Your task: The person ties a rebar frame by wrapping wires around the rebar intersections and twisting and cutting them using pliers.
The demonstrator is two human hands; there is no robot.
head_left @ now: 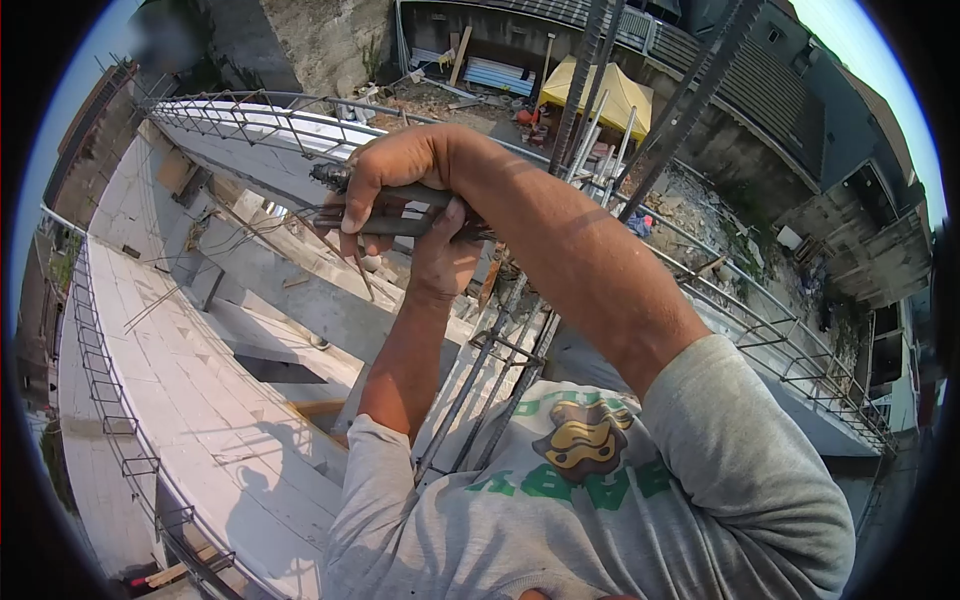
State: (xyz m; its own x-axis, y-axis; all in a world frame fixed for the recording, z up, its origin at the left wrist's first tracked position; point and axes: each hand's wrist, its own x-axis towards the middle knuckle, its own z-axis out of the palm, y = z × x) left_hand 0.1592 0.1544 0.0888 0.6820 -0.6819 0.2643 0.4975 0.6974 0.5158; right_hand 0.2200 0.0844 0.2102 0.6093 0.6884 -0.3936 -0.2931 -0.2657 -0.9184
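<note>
Near the frame's upper middle, our right hand (400, 168) curls its fingers around a dark bundle (392, 226); our left hand (446, 258) grips its right end, just above some rebar (490, 347).

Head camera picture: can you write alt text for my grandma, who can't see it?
A person's right hand grips dark, rod-shaped things, and the left hand touches them. Around are pale walls and steel bars, with a yellow canopy in the yard beyond.
</note>
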